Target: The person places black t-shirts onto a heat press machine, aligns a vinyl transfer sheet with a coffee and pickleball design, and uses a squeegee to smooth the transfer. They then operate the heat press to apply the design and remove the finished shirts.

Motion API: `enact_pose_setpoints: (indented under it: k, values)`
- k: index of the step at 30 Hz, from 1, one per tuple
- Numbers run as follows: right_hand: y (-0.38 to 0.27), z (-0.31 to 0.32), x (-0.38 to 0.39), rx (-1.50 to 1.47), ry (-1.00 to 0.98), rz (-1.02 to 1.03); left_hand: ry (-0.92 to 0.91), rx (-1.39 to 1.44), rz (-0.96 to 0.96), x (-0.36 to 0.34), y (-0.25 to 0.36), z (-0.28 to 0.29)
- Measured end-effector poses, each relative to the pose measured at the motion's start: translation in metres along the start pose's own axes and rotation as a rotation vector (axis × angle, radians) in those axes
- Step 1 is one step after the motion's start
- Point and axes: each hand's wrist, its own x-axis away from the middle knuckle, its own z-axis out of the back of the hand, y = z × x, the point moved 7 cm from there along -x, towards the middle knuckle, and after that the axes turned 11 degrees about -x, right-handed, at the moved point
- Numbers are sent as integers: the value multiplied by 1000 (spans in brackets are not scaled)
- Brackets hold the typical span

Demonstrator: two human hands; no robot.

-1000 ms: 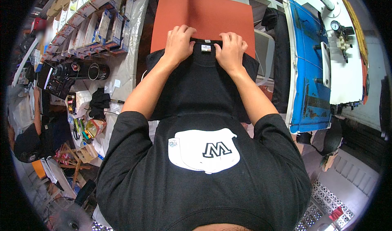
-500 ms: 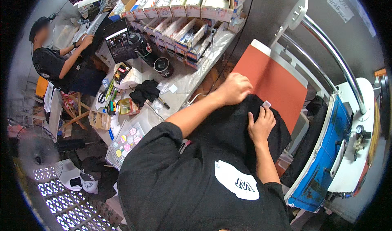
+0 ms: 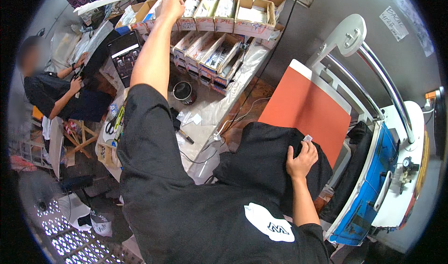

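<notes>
Cardboard boxes (image 3: 204,24) hold white contents (image 3: 225,6) near left hand (image 3: 169,8), grip unclear; right hand (image 3: 302,160) spread on shirt (image 3: 261,154).

- The left arm (image 3: 153,61) is stretched far forward, nearly straight at the elbow, its bare forearm rising from a short sleeve (image 3: 149,105).
- The left hand (image 3: 171,7) is at the far end of that reach, back of the hand upward, knuckles bent and fingers curled under; their tips are hidden, so their grip is hard to judge.
- The right forearm (image 3: 304,203) points forward on the other side, much less extended.
- The right hand (image 3: 302,160) lies palm down, fingers loosely bent and pointing ahead, thumb (image 3: 290,154) apart on the inner side.
- The two hands are well apart.
</notes>
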Motion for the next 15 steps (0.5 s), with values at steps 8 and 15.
enact_pose_setpoints:
  k: [8,15]
  values:
    - [4,0,-4,-28,-20,-39,-165,-211,22,-51,46,-34]
    - [4,-2,-5,-39,-29,-43,-272,-235,186,-114,17,-90]
